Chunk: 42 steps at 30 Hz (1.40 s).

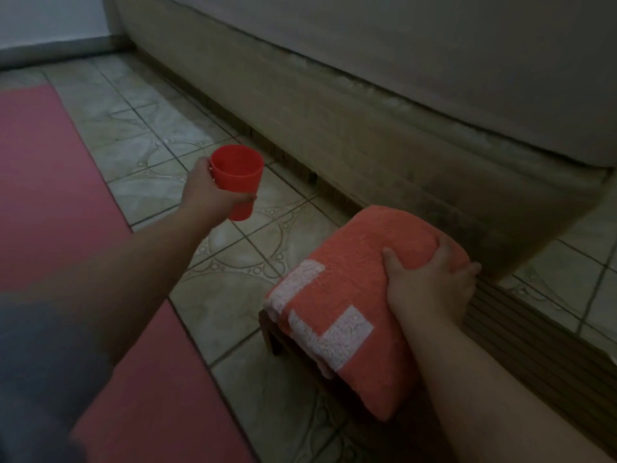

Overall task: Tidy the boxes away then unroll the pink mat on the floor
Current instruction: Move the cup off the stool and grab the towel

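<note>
Already down: pink mat (50, 182) lies flat on the tiled floor (233, 262), running along the left edge of view. No boxes in sight, so that part can't be checked from here

Left hand (208, 192) wraps a red plastic cup (237, 178), fingers curled round its lower half, thumb across the front. Cup held upright in the air above the tiles, between the mat's edge and the bed base (400, 138). Contents not visible from this angle

Right hand (430, 285) spread and pressed onto a folded orange towel (350, 295) with white blocks, thumb on top, fingers over the far side. Towel sits on a small dark stool or low stand (277, 335), only its corner and a leg showing, close against the bed base

Risks, as judged:
- Cup grip sits low on the wall; a tilt while reaching could spill anything inside onto tiles or mat
- Towel overhangs the stool at the near end; a one-handed push or lift may unfold it or slide it off
- Stool could tip if the hand bears down off-centre
- Both hands occupied, so neither is free to straighten the mat
</note>
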Available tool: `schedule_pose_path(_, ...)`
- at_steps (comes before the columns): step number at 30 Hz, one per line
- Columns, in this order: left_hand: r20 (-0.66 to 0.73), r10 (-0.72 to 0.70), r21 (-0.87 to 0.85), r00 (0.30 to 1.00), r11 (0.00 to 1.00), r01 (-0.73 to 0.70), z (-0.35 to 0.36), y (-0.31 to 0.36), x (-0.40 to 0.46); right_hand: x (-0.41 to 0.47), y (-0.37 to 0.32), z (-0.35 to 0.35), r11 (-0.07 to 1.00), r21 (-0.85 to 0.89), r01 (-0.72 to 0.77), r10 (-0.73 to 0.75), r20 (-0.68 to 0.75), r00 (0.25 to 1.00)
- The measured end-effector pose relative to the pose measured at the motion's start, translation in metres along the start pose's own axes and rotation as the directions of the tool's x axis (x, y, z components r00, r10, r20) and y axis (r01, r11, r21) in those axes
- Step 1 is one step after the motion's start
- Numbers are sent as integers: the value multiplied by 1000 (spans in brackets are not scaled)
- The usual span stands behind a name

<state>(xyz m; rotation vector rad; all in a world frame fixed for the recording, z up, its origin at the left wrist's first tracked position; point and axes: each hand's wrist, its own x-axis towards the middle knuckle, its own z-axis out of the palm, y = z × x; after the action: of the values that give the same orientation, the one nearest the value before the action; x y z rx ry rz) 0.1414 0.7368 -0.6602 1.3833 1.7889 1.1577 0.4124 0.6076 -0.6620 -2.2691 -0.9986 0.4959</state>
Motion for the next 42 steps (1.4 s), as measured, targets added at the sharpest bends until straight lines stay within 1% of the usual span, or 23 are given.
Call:
schedule_pose_path(3, -30, -65, 51, 997, 996, 67, -3, -25, 16, 3, 0, 7, 1000, -15, 7, -7, -16, 1000)
schedule_pose_path(6, -48, -75, 93, 996, 993, 79, 1, -45, 31, 3, 2, 10, 999, -32, 16, -16, -16, 1000)
schedule_pose_path(12, -70, -169, 100, 983, 979, 176, 21, -79, 45, 3, 4, 9, 999, -32, 5, -5, -5, 1000)
schedule_pose_path(20, -63, -275, 165, 959, 945, 282, 43, -96, 54, 2, 6, 13, 1000, -26, 6, -6, -20, 1000)
schedule_pose_path(25, -47, -305, 119, 951, 944, 309, 51, -98, 48, 1, 7, 12, 1000, -27, 7, -8, -31, 999)
schedule_pose_path(27, -97, -364, 100, 927, 923, 372, 48, -97, 40, 0, 6, 15, 1000, -24, 10, -11, -34, 999)
schedule_pose_path(28, -154, -399, 107, 904, 903, 417, 47, -92, 28, 0, 6, 15, 1000, -25, 7, -8, -32, 999)
schedule_pose_path(29, -222, -401, 98, 889, 898, 430, 43, -85, 14, -1, 7, 14, 1000, -22, 4, -5, -29, 1000)
schedule_pose_path(30, -278, -369, 54, 887, 916, 398, 39, -78, -1, -1, 7, 14, 1000, -15, 3, -3, -28, 1000)
schedule_pose_path(31, -314, -308, -11, 898, 947, 322, 34, -70, -17, -1, 7, 13, 1000, -8, 1, -1, -28, 1000)
schedule_pose_path(32, -304, -257, -77, 917, 966, 245, 28, -62, -38, -2, 7, 13, 1000, -2, -2, 2, -25, 1000)
schedule_pose_path(33, -241, -242, -147, 940, 966, 211, 22, -55, -61, -2, 6, 12, 1000, 6, -6, 7, -17, 1000)
schedule_pose_path(34, -134, -256, -214, 957, 951, 225, 17, -50, -86, -2, 6, 12, 1000, 17, -12, 12, -8, 1000)
schedule_pose_path(35, -8, -278, -272, 961, 925, 266, 15, -45, -110, -2, 5, 11, 999, 29, -18, 18, 2, 1000)
schedule_pose_path(36, 100, -304, -295, 947, 900, 320, 15, -41, -132, -3, 5, 9, 999, 42, -24, 23, 11, 1000)
schedule_pose_path(38, 261, -287, -273, 922, 894, 356, 23, -25, -162, -2, 6, 6, 996, 87, -35, 33, 22, 999)
schedule_pose_path(39, 299, -263, -291, 917, 891, 350, 27, -14, -170, -1, 7, 4, 991, 127, -47, 44, 27, 999)
schedule_pose_path(40, 305, -268, -334, 914, 869, 366, 32, -6, -175, -1, 8, 2, 982, 177, -61, 57, 27, 998)
schedule_pose_path(41, 297, -258, -387, 919, 848, 363, 33, 0, -179, -1, 9, 0, 970, 230, -75, 72, 20, 997)
schedule_pose_path(42, 264, -268, -399, 927, 844, 358, 34, 4, -183, 0, 10, -2, 959, 271, -85, 86, 9, 996)
